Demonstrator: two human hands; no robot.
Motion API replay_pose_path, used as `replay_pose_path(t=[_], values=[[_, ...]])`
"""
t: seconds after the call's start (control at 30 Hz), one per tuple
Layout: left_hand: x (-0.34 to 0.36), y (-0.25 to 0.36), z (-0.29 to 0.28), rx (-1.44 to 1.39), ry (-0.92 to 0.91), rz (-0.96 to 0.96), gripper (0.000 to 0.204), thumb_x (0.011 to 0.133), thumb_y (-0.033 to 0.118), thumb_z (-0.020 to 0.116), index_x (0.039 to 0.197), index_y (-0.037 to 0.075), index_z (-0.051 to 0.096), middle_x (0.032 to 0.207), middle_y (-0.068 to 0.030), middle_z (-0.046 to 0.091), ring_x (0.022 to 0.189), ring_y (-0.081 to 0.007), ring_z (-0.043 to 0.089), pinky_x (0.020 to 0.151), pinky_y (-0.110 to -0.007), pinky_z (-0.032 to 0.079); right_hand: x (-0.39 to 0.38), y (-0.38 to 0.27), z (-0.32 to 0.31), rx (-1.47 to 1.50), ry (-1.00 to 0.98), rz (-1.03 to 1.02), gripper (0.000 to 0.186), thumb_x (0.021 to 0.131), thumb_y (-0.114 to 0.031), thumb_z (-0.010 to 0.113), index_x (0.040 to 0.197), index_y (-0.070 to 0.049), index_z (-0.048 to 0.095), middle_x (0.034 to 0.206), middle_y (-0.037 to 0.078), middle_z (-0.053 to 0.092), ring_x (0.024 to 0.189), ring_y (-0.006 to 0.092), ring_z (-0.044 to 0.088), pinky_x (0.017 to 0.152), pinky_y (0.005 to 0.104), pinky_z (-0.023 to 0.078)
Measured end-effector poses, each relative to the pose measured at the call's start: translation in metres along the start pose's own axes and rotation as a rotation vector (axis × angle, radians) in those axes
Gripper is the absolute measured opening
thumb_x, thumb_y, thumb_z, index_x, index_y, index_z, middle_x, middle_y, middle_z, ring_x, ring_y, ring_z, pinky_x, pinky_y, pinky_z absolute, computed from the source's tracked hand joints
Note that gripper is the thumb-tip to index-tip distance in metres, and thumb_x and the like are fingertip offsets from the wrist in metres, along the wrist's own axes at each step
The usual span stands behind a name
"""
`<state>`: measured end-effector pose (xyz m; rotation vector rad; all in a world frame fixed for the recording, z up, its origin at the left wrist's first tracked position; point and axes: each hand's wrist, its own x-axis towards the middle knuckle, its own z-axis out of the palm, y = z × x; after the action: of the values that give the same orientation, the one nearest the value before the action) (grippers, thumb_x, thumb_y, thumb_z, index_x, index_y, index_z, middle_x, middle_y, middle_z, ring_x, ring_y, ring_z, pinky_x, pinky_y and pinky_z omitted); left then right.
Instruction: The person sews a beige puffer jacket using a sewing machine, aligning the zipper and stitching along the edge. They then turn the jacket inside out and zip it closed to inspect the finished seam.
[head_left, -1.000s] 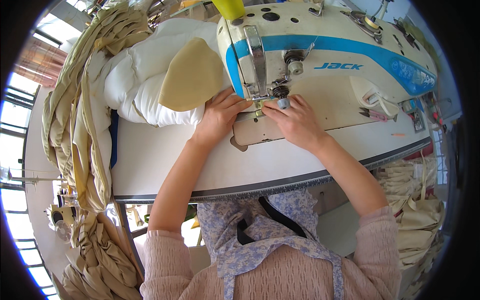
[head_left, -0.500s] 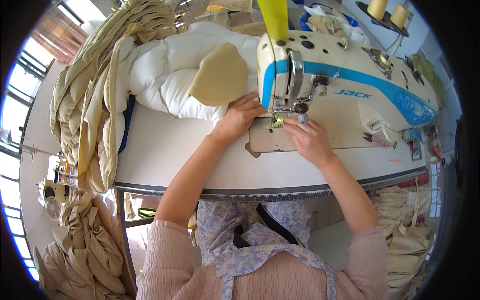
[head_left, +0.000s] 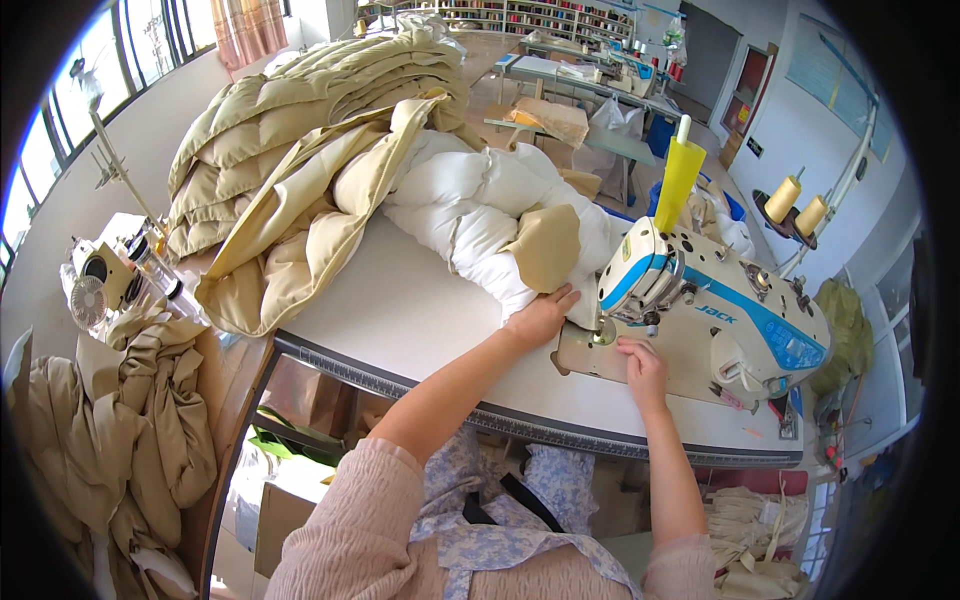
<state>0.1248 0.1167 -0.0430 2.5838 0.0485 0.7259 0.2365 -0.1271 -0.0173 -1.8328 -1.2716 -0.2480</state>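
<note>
My left hand (head_left: 540,316) grips the lower edge of a white padded piece (head_left: 460,220), which has a tan fabric panel (head_left: 544,248) on it, just left of the sewing machine's needle area. My right hand (head_left: 643,362) is closed, fingertips curled together at the metal throat plate (head_left: 585,352) below the presser foot; anything between them is too small to make out. The white-and-blue sewing machine (head_left: 760,335) stands over the right of the white table (head_left: 380,310). Tan quilted garments (head_left: 280,160) are heaped at its back left, joined by a draped tan piece (head_left: 290,250).
Tan cloth (head_left: 130,430) piles at lower left beside a small fan (head_left: 88,296). Cream thread cones (head_left: 781,203) stand at right on a stand. Pink-handled snips (head_left: 731,400) lie by the machine. Further worktables (head_left: 625,140) reach back into the room, near a blue bin (head_left: 725,215).
The head view has swung up and left, bringing the room into sight. My right hand has drawn slightly back from the presser foot, with its fingers more curled; my left stays at the padded piece.
</note>
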Motion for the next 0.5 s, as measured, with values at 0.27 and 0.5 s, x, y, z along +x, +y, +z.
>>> replay_pose_path(t=[0.27, 0.5], values=[[-0.17, 0.025, -0.169, -0.34, -0.123, -0.782, 0.038, 0.094, 0.015, 0.048, 0.126, 0.001, 0.061, 0.086, -0.0083, 0.066, 0.079, -0.0161, 0.061, 0.073, -0.035, 0.049, -0.029, -0.11, 0.022, -0.093, -0.059, -0.004, 0.051, 0.088, 0.001, 0.061, 0.138, -0.009, 0.057, 0.148, 0.018, 0.048, 0.132, 0.0362, 0.05, 0.105, 0.0438, 0.045], [-0.292, 0.078, -0.29, -0.713, -0.235, -0.901, 0.045, 0.099, 0.021, 0.049, 0.141, 0.005, 0.052, 0.122, -0.011, 0.066, 0.111, -0.0191, 0.061, 0.092, -0.031, 0.049, 0.014, -0.148, 0.117, -0.178, -0.341, -0.266, 0.051, 0.079, -0.009, 0.072, 0.129, -0.011, 0.062, 0.137, 0.015, 0.057, 0.122, 0.0339, 0.057, 0.097, 0.0407, 0.05]])
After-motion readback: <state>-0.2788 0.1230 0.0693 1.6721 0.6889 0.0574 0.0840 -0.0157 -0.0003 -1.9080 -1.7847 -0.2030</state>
